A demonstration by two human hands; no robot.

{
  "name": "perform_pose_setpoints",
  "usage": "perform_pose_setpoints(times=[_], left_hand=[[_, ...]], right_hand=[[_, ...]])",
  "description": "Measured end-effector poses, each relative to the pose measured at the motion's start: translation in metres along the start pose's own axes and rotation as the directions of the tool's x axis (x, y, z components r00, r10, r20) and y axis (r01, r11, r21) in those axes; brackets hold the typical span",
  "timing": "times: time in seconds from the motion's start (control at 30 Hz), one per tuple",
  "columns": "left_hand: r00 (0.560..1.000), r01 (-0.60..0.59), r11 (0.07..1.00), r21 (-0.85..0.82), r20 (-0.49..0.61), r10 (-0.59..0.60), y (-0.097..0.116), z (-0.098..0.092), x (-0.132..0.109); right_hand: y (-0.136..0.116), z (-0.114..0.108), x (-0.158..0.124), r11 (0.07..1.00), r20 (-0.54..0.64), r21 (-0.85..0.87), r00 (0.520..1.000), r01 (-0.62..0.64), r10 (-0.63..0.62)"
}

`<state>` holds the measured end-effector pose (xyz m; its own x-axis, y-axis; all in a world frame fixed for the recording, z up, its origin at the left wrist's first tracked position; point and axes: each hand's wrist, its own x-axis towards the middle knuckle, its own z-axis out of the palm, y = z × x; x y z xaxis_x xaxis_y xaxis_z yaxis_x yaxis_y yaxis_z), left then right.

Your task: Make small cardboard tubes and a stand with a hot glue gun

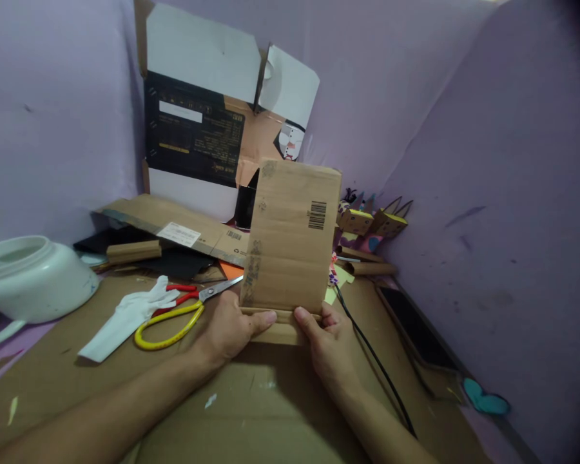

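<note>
Cardboard panel [290, 238], brown with a printed barcode, stands upright just right of the frame's centre, its bottom edge folded into a narrow strip on the cardboard-covered work surface [251, 412]. At that fold the left hand [232, 328] presses its thumb flat along the strip, fingers curled behind, and the right hand [326, 335] pinches the same fold from the other side, thumb on top. Left of the left hand lie yellow-and-red-handled scissors [183, 309], blades pointing at the panel, partly over a white glove [130, 316]. A white plastic jug [31, 277] sits at the left edge. A black cable [372, 361] runs past the right wrist. Behind the panel, an opened printed box [198, 116] leans against the purple wall [53, 109].
</note>
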<state>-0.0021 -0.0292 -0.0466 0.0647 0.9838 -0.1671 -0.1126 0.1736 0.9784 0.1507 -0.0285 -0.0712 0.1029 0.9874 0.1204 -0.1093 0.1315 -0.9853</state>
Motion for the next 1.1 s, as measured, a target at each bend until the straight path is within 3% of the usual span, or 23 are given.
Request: perform_pose_setpoints(times=[0.13, 0.23, 0.33, 0.43, 0.53, 0.67, 0.8, 0.87, 0.97, 1.1], left_hand=[[0.995, -0.036, 0.999, -0.029, 0.096, 0.039, 0.001, -0.003, 0.006], [0.981, -0.021, 0.992, -0.126, 0.19, 0.045, 0.003, -0.01, 0.011], [0.99, -0.052, 0.959, -0.277, 0.11, 0.085, 0.009, -0.018, 0.013], [0.995, -0.085, 0.933, -0.349, 0.016, 0.097, 0.015, -0.024, 0.011], [0.992, -0.117, 0.933, -0.341, -0.004, 0.123, 0.018, -0.025, 0.006], [0.99, -0.128, 0.952, -0.279, 0.021, 0.139, 0.015, -0.023, 0.001], [0.987, 0.058, 0.985, -0.16, 0.158, -0.033, 0.012, -0.024, 0.002], [0.979, 0.138, 0.982, -0.129, 0.17, -0.115, 0.011, -0.025, 0.003], [0.972, 0.186, 0.955, -0.23, 0.183, -0.145, 0.011, -0.024, 0.004], [0.963, 0.158, 0.929, -0.334, 0.259, -0.071, 0.011, -0.018, 0.001]], right_hand=[[0.004, 0.001, 0.005, 0.995, 0.02, 0.089, 0.999, -0.052, 0.05], [0.0, -0.001, 0.012, 0.938, 0.103, 0.284, 0.979, -0.198, 0.176], [-0.008, -0.006, 0.017, 0.833, 0.201, 0.422, 0.933, -0.358, 0.299], [-0.013, -0.011, 0.019, 0.787, 0.29, 0.451, 0.903, -0.421, 0.316], [-0.013, -0.013, 0.019, 0.791, 0.344, 0.436, 0.892, -0.429, 0.293], [-0.008, -0.012, 0.018, 0.818, 0.324, 0.421, 0.907, -0.392, 0.268], [0.001, -0.01, 0.017, 0.876, 0.212, 0.41, 0.961, -0.252, 0.178], [0.005, -0.009, 0.016, 0.904, 0.201, 0.366, 0.968, -0.219, 0.153], [0.005, -0.006, 0.014, 0.927, 0.244, 0.31, 0.96, -0.21, 0.136], [0.003, -0.002, 0.012, 0.931, 0.302, 0.281, 0.943, -0.231, 0.143]])
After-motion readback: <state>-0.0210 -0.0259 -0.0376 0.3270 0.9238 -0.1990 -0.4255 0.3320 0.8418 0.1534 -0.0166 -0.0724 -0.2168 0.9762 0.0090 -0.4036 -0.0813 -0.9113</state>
